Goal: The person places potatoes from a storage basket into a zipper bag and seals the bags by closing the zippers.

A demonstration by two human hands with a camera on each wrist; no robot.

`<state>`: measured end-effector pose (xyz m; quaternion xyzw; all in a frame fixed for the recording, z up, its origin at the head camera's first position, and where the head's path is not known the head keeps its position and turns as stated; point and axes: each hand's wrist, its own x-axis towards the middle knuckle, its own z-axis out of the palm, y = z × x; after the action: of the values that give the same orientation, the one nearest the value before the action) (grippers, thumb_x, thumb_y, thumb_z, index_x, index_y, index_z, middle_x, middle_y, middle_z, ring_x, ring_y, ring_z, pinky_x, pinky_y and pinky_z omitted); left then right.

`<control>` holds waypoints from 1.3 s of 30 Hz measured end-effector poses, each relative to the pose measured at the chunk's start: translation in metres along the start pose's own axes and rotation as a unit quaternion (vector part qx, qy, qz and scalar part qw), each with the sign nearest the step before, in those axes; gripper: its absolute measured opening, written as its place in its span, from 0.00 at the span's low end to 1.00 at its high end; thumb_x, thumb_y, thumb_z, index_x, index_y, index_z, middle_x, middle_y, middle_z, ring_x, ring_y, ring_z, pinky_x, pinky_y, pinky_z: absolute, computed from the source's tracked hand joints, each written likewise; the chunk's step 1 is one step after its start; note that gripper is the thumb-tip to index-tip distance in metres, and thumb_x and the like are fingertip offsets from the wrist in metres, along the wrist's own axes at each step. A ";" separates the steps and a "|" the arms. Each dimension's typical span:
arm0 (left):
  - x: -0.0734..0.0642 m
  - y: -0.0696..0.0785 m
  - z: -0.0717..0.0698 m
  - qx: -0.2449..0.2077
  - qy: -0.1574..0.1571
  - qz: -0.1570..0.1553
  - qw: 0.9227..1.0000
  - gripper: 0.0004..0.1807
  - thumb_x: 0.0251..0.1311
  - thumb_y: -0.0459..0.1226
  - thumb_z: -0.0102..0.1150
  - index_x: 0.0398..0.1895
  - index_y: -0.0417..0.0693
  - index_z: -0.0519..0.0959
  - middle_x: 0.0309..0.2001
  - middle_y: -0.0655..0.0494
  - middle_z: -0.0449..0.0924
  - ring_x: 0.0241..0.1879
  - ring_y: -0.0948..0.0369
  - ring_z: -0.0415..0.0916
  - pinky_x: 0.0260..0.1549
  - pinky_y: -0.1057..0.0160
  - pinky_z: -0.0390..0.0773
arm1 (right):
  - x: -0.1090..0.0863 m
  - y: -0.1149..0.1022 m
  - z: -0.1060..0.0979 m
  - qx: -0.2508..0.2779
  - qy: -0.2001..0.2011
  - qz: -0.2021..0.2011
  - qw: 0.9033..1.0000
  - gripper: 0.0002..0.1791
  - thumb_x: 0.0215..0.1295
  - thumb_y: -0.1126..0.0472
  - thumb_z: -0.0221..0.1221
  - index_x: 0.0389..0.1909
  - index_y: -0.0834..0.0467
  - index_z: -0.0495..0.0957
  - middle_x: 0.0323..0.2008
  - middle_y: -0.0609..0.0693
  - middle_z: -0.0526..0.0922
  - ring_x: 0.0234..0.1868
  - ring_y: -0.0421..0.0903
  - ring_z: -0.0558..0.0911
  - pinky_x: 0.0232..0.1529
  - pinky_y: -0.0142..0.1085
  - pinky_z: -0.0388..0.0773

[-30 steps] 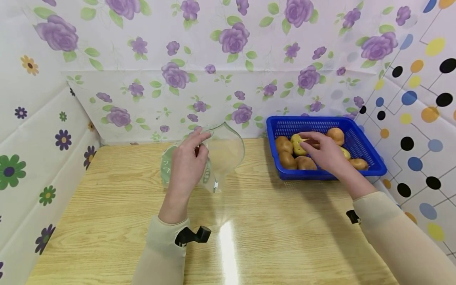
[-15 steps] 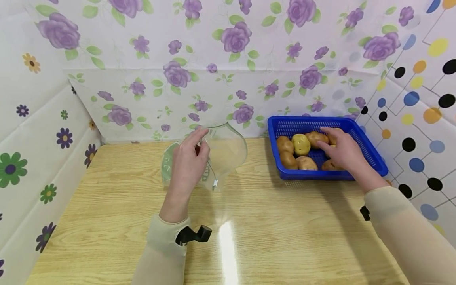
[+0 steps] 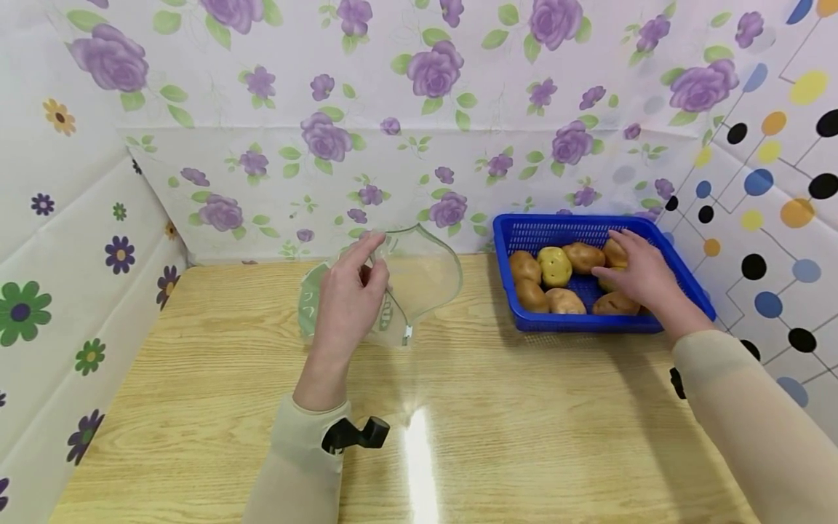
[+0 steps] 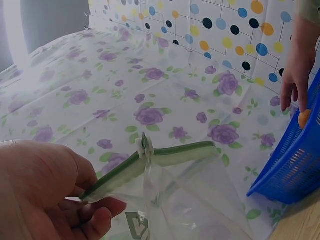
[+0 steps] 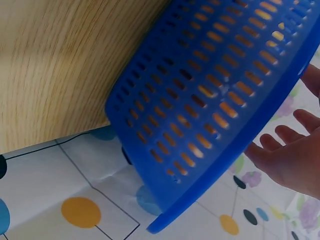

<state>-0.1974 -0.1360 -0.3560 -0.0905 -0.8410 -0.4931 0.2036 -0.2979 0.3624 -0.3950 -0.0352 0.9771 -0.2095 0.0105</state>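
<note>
My left hand (image 3: 350,298) pinches the rim of a clear slider zip bag (image 3: 428,273) with green print. The bag's mouth gapes toward the right, its white slider (image 3: 408,332) at the near corner. In the left wrist view, thumb and fingers grip the bag's green zip edge (image 4: 182,150). My right hand (image 3: 644,273) reaches down into the right part of a blue basket (image 3: 589,325) of potatoes. Its thumb and fingers are spread about a brown potato (image 3: 615,252), partly hidden by the hand. A yellow potato (image 3: 554,267) lies farther left.
Several more potatoes, such as a brown one (image 3: 584,257), lie in the basket. The wooden table (image 3: 497,422) stretches in front. A flowered sheet (image 3: 366,167) rises at the back, and a dotted sheet (image 3: 779,240) stands close along the basket's right side.
My right hand has moved right within the basket, from over the middle potatoes to one at the right. The left hand stays put, while the bag's mouth and slider have shifted slightly right.
</note>
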 end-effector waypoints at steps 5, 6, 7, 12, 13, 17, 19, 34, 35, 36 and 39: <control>-0.001 0.001 0.000 -0.008 -0.002 -0.003 1.000 0.25 0.79 0.32 0.52 0.76 0.48 0.81 0.79 0.46 0.72 0.20 0.60 0.65 0.20 0.66 0.63 | 0.005 0.012 0.001 0.002 -0.004 0.007 1.000 0.56 0.80 0.44 0.65 0.91 0.58 0.40 0.88 0.71 0.34 0.83 0.81 0.39 0.73 0.82 0.46; -0.001 0.001 0.000 -0.009 -0.002 -0.003 1.000 0.25 0.79 0.32 0.52 0.76 0.48 0.81 0.79 0.47 0.72 0.20 0.59 0.65 0.20 0.67 0.63 | 0.006 0.014 0.002 0.003 -0.005 0.009 1.000 0.56 0.80 0.44 0.65 0.91 0.58 0.39 0.87 0.71 0.34 0.82 0.82 0.39 0.73 0.82 0.46; -0.001 0.001 0.000 -0.011 -0.002 -0.003 1.000 0.25 0.79 0.32 0.52 0.76 0.48 0.81 0.79 0.47 0.72 0.20 0.59 0.65 0.20 0.67 0.63 | 0.006 0.016 0.002 0.003 -0.006 0.010 1.000 0.57 0.80 0.44 0.65 0.91 0.58 0.39 0.87 0.71 0.33 0.82 0.83 0.38 0.72 0.82 0.46; 0.000 0.001 0.001 -0.018 -0.002 -0.002 1.000 0.26 0.79 0.32 0.53 0.76 0.48 0.81 0.79 0.48 0.72 0.20 0.61 0.66 0.19 0.67 0.64 | 0.009 0.024 0.004 0.005 -0.011 0.018 1.000 0.58 0.79 0.43 0.66 0.91 0.61 0.39 0.86 0.74 0.33 0.81 0.85 0.38 0.73 0.82 0.44; 0.000 0.001 0.001 -0.020 -0.001 -0.001 1.000 0.26 0.79 0.32 0.53 0.76 0.48 0.80 0.80 0.48 0.72 0.20 0.61 0.66 0.19 0.67 0.64 | 0.009 0.026 0.004 0.006 -0.013 0.021 1.000 0.58 0.79 0.42 0.66 0.91 0.61 0.39 0.86 0.74 0.33 0.81 0.85 0.38 0.73 0.82 0.44; 0.000 0.001 0.001 -0.024 0.001 0.001 1.000 0.26 0.78 0.32 0.53 0.76 0.48 0.80 0.80 0.48 0.71 0.20 0.62 0.65 0.18 0.67 0.63 | 0.010 0.030 0.007 0.015 -0.021 0.031 0.999 0.59 0.78 0.42 0.66 0.91 0.59 0.38 0.86 0.74 0.34 0.81 0.85 0.39 0.72 0.83 0.44; -0.001 0.001 0.001 -0.025 0.002 0.003 1.000 0.26 0.78 0.32 0.53 0.76 0.48 0.80 0.80 0.48 0.71 0.19 0.62 0.65 0.18 0.67 0.63 | 0.009 0.030 0.009 0.019 -0.025 0.037 0.999 0.60 0.78 0.43 0.66 0.91 0.59 0.36 0.86 0.76 0.34 0.81 0.85 0.40 0.72 0.82 0.45; 0.000 -0.001 0.001 -0.026 0.001 0.007 1.000 0.26 0.78 0.32 0.53 0.77 0.48 0.80 0.80 0.48 0.71 0.19 0.61 0.66 0.18 0.67 0.64 | 0.006 0.034 0.006 -0.016 -0.046 0.086 0.995 0.56 0.76 0.35 0.63 0.79 0.80 0.57 0.68 0.85 0.67 0.65 0.81 0.71 0.64 0.74 0.68; 0.000 -0.001 0.001 -0.027 0.000 0.006 1.000 0.26 0.78 0.32 0.53 0.77 0.48 0.80 0.80 0.48 0.71 0.19 0.61 0.67 0.17 0.67 0.64 | 0.006 0.034 0.005 -0.023 -0.043 0.088 0.995 0.54 0.76 0.35 0.63 0.75 0.81 0.62 0.64 0.84 0.71 0.61 0.79 0.74 0.61 0.72 0.70; 0.000 -0.001 0.001 -0.028 0.000 0.004 1.000 0.26 0.78 0.32 0.53 0.77 0.49 0.80 0.80 0.48 0.71 0.19 0.61 0.67 0.17 0.67 0.64 | 0.005 0.033 0.005 -0.026 -0.042 0.092 0.994 0.52 0.76 0.35 0.63 0.71 0.83 0.66 0.61 0.83 0.74 0.57 0.77 0.76 0.59 0.71 0.72; 0.000 0.000 0.001 -0.032 0.000 0.002 0.999 0.26 0.79 0.32 0.53 0.77 0.49 0.80 0.80 0.47 0.71 0.19 0.61 0.69 0.17 0.67 0.64 | 0.004 0.032 0.004 -0.029 -0.055 0.105 0.993 0.49 0.76 0.35 0.63 0.63 0.83 0.72 0.56 0.81 0.78 0.51 0.72 0.78 0.56 0.68 0.74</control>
<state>-0.1977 -0.1355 -0.3566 -0.0982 -0.8246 -0.5195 0.2014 -0.3040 0.3894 -0.4117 0.0562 0.9791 -0.1764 0.0847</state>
